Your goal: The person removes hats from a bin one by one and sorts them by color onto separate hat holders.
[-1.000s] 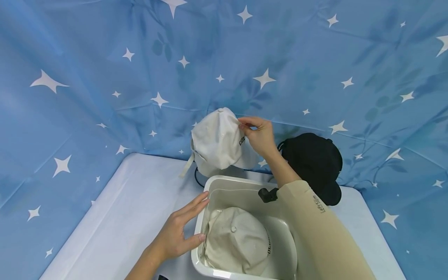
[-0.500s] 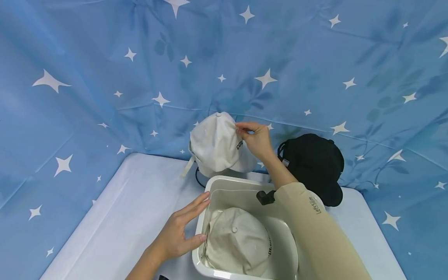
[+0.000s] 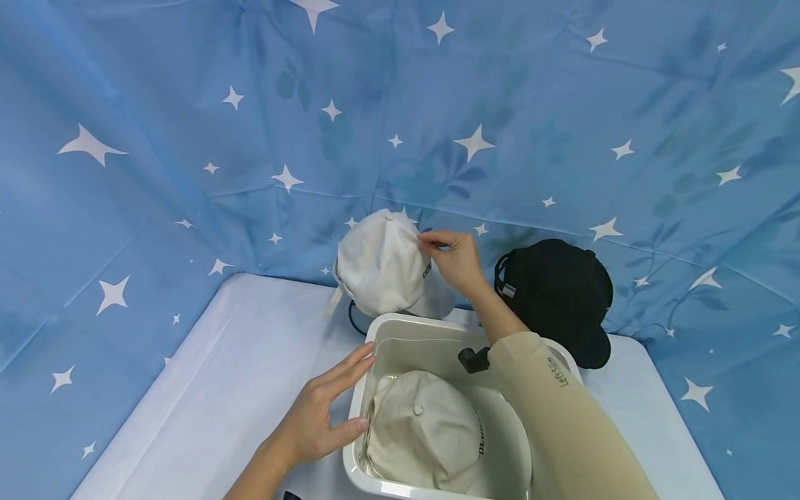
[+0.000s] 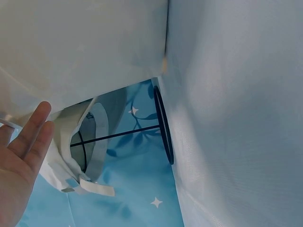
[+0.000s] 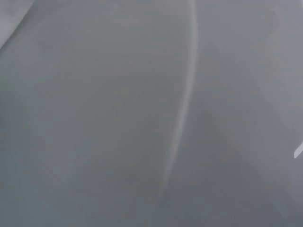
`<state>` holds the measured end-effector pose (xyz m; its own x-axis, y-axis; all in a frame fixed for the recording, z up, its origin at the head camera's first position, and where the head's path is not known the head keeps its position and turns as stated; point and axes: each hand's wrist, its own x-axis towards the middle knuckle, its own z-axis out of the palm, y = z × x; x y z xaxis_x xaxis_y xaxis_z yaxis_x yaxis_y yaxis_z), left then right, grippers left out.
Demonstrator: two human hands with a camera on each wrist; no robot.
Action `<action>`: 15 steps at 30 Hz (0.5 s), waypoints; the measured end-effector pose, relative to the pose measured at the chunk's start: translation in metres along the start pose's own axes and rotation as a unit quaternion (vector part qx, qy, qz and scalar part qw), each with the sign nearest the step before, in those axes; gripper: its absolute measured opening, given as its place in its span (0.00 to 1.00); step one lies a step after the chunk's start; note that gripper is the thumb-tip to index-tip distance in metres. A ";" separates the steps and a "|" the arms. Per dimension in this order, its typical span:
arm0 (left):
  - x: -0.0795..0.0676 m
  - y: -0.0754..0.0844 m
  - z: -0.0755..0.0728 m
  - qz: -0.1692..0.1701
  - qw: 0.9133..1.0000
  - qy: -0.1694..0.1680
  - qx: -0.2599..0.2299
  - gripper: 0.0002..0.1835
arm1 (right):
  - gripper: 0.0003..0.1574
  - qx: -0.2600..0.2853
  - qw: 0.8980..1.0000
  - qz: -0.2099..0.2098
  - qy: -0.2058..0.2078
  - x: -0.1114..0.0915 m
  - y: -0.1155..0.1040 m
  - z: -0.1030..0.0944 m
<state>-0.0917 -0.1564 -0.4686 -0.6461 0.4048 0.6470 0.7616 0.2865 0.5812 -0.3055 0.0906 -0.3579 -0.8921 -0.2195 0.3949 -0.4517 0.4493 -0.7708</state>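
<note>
Behind the bin, a white baseball cap (image 3: 382, 264) with dark lettering sits over a black wire stand (image 4: 163, 125); its strap hangs loose at the back. My right hand (image 3: 455, 260) pinches the front of the crown between thumb and fingers. A second white cap (image 3: 425, 423) lies crown up inside the white plastic bin (image 3: 357, 389). Straight fingers of my left hand (image 3: 319, 410) rest at the bin's left rim. In the left wrist view that hand (image 4: 23, 161) appears beside the bin wall. Only a blurred pale surface fills the right wrist view.
A black cap (image 3: 556, 298) hangs to the right, behind my right forearm. The white-covered table (image 3: 237, 361) backs onto a blue curtain (image 3: 187, 104) with white stars. A black wrist camera (image 3: 475, 360) juts from my right sleeve over the bin.
The white cap in my right hand has come down and settled lower over the stand, and my right hand has lowered with it. My left hand has stayed at the bin rim.
</note>
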 end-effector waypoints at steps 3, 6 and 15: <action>0.000 0.000 0.000 0.003 1.000 0.001 0.000 0.41 | 0.13 -0.002 1.000 0.010 -0.003 -0.001 0.001 0.000; 0.000 0.000 0.000 0.002 1.000 0.001 -0.002 0.41 | 0.13 -0.007 1.000 0.020 -0.009 -0.003 0.002 -0.001; 0.001 0.001 0.000 0.004 1.000 0.001 -0.002 0.42 | 0.14 -0.026 0.999 0.039 -0.026 -0.006 0.006 -0.003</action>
<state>-0.0918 -0.1553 -0.4674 -0.6401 0.4059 0.6523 0.7665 0.2796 0.5782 -0.3034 0.0976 -0.3634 -0.9244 -0.2268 0.3068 -0.3811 0.5108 -0.7706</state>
